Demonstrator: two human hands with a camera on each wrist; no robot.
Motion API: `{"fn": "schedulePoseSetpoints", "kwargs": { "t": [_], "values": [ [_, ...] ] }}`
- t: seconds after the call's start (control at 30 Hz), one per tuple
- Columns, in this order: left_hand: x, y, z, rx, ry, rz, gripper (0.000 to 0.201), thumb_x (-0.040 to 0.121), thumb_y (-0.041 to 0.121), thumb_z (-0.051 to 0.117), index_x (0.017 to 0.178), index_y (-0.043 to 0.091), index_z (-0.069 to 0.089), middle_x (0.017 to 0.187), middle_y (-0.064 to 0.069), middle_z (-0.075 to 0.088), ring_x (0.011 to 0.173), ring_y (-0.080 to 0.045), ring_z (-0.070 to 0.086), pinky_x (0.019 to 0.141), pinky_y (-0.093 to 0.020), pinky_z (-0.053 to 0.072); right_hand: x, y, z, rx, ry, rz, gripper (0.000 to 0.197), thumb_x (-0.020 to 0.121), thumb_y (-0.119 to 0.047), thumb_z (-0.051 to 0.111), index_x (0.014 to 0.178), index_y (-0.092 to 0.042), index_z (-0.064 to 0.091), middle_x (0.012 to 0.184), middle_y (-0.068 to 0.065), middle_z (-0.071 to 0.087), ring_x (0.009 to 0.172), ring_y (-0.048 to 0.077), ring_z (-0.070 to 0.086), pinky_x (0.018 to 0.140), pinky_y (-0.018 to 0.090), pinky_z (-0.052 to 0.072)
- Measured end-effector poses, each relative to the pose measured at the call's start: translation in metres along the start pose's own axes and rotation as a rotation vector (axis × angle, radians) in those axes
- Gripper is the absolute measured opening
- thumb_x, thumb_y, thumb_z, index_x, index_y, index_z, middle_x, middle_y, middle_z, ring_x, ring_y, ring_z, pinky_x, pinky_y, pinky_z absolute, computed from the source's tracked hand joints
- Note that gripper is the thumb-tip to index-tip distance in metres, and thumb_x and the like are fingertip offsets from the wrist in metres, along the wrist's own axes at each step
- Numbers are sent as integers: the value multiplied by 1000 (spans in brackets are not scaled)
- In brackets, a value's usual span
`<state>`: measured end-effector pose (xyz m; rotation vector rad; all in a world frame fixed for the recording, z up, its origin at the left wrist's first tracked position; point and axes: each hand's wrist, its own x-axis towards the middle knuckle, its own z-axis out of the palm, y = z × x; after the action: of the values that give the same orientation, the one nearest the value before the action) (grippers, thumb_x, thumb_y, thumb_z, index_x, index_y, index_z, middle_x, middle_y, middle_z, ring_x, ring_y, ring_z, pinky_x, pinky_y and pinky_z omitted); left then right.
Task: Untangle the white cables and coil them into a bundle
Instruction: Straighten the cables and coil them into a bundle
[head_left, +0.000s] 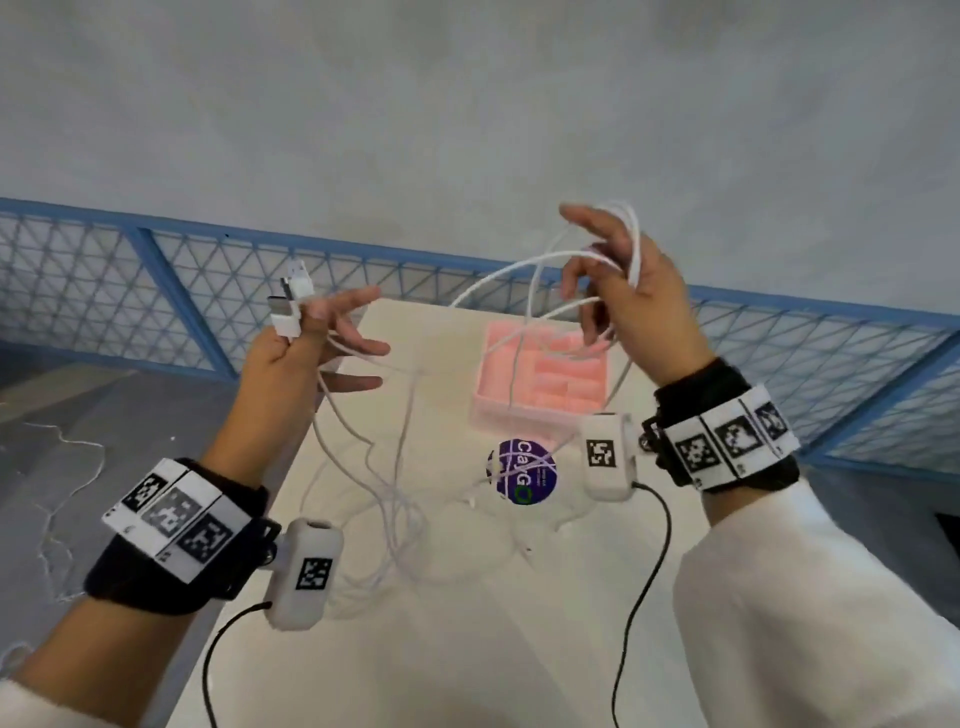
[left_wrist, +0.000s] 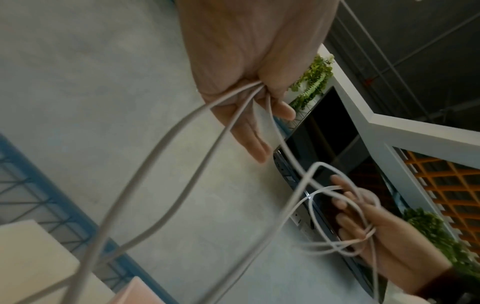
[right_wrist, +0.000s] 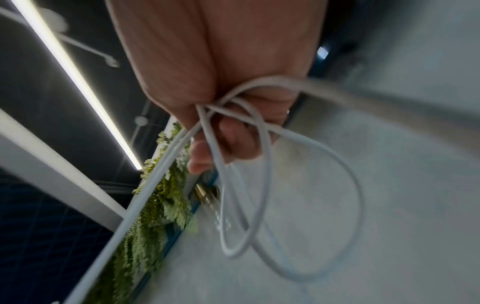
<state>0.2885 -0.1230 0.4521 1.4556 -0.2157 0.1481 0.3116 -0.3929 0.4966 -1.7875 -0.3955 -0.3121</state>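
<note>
Both hands are raised above the white table (head_left: 467, 654). My left hand (head_left: 311, 348) pinches the white cables' USB plugs (head_left: 291, 301) between thumb and forefinger, its other fingers spread straight. In the left wrist view the cables (left_wrist: 249, 88) run out from under the thumb of the left hand (left_wrist: 233, 61). My right hand (head_left: 639, 301), higher and to the right, holds several loops of white cable (head_left: 634, 249); the loops (right_wrist: 280, 80) are pinched against the right hand (right_wrist: 207, 61) and hang below it. Strands sag between the hands and down into a loose tangle (head_left: 402, 519) on the table.
A pink tray (head_left: 519, 421) stands at the table's far right, under the right hand. A round purple label (head_left: 522, 470) lies just in front of it, crossed by cable. A blue mesh fence (head_left: 104, 270) runs behind the table, grey floor on the left.
</note>
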Motion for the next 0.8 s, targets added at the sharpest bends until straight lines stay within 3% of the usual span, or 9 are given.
{"fn": "schedulePoseSetpoints", "kwargs": {
  "t": [0.1, 0.2, 0.27, 0.37, 0.43, 0.53, 0.63, 0.7, 0.8],
  "values": [
    [2, -13, 9, -14, 55, 19, 36, 92, 43, 41, 67, 25, 60, 95, 5, 73, 47, -11, 53, 40, -22, 43, -1, -28, -37, -257, 200, -256, 31, 96, -10, 40, 113, -30, 56, 83, -8, 59, 63, 10, 53, 60, 20, 45],
    [8, -19, 23, -2, 18, 30, 41, 92, 51, 43, 66, 28, 63, 85, 0, 71, 42, -9, 37, 42, -22, 27, -16, -31, -57, -543, 264, -372, 29, 96, -16, 40, 116, -33, 51, 98, -20, 53, 91, 3, 55, 82, 19, 43],
    [14, -22, 28, 23, -6, 32, 45, 86, 64, 45, 69, 28, 66, 84, -22, 61, 44, -8, 34, 45, -23, 25, -27, -22, -68, -499, 280, -229, 39, 92, -10, 38, 122, -34, 47, 91, -13, 56, 78, 1, 57, 71, 19, 47],
    [24, -24, 37, 41, -11, 22, 44, 91, 58, 42, 70, 29, 68, 85, -30, 54, 43, -8, 33, 44, -21, 26, -42, 3, -85, -404, 313, 53, 27, 94, -7, 40, 109, -20, 58, 60, 2, 56, 43, 3, 50, 46, 16, 41],
    [27, -28, 46, 72, -22, 26, 46, 100, 41, 35, 67, 33, 67, 83, -24, 61, 46, -9, 36, 45, -24, 30, -54, 21, -93, -396, 305, 191, 18, 95, -11, 44, 93, -11, 62, 45, -1, 52, 36, 5, 46, 41, 17, 39],
    [26, -37, 62, 81, -51, -9, 52, 101, 34, 33, 62, 32, 67, 79, 6, 72, 54, -8, 49, 48, -21, 42, -71, 46, -95, -282, 316, 279, 16, 94, -11, 47, 85, -13, 61, 37, -3, 52, 31, 7, 43, 35, 17, 38],
    [21, -43, 80, 87, -134, -57, 49, 100, 33, 34, 62, 19, 61, 81, 8, 73, 78, -9, 62, 66, -22, 51, -83, 61, -93, -211, 327, 278, 12, 93, -12, 51, 95, -9, 62, 40, -2, 53, 33, 10, 45, 35, 18, 39],
    [15, -45, 95, 122, -247, -97, 46, 96, 38, 37, 67, 12, 61, 88, 11, 73, 89, -8, 63, 80, -25, 51, -87, 65, -91, -171, 318, 268, 13, 93, -12, 51, 94, -17, 64, 43, -2, 53, 35, 11, 45, 37, 19, 40],
    [7, -54, 112, 194, -419, -119, 41, 93, 47, 43, 85, 18, 71, 112, 12, 69, 110, -5, 60, 102, -32, 44, -91, 64, -84, -104, 291, 250, 21, 93, -7, 49, 94, -23, 63, 45, -3, 52, 37, 9, 43, 37, 18, 40]
  ]
}}
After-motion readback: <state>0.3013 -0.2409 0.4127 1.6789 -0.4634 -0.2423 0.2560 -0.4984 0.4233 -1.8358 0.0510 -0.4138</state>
